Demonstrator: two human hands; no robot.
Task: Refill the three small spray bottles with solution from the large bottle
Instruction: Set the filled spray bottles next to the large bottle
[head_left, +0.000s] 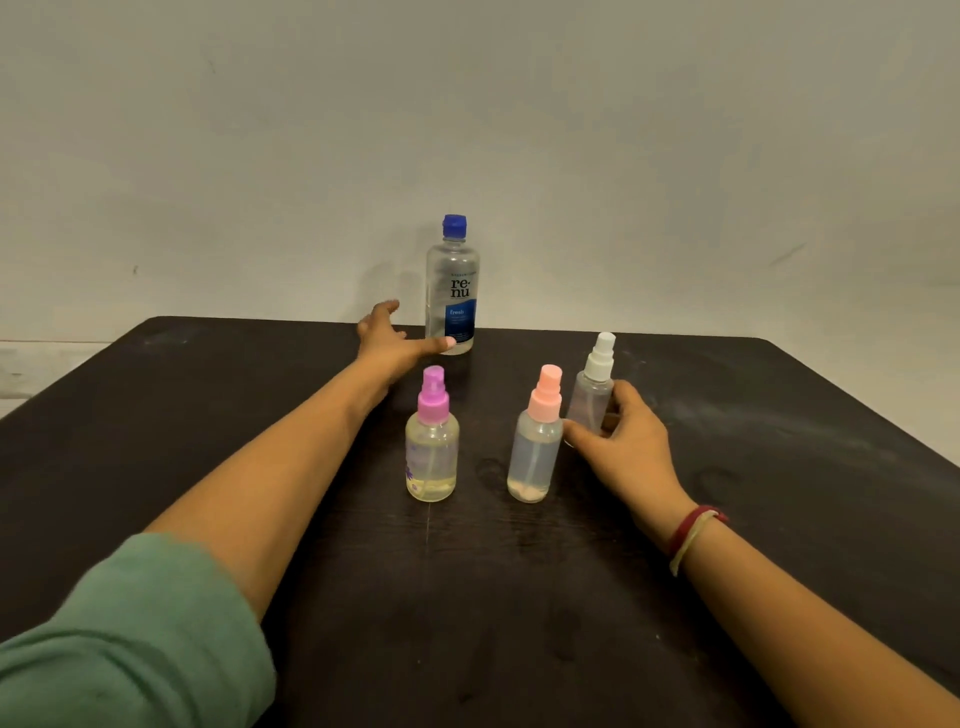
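The large clear bottle (451, 291) with a blue cap and blue label stands upright at the table's far edge. My left hand (387, 343) is spread just left of it, thumb tip at its base, fingers not closed round it. Three small spray bottles stand nearer: one with a purple cap (432, 441), one with a pink cap (536, 441), and a clear one with a white cap (594, 387) behind and right of the pink one. My right hand (626, 441) curls its fingers and thumb round the white-capped bottle's lower body.
All bottles stand on a dark wooden table (519, 597). A pale wall (467, 130) rises right behind its far edge. A red and yellow band sits on my right wrist (693, 535).
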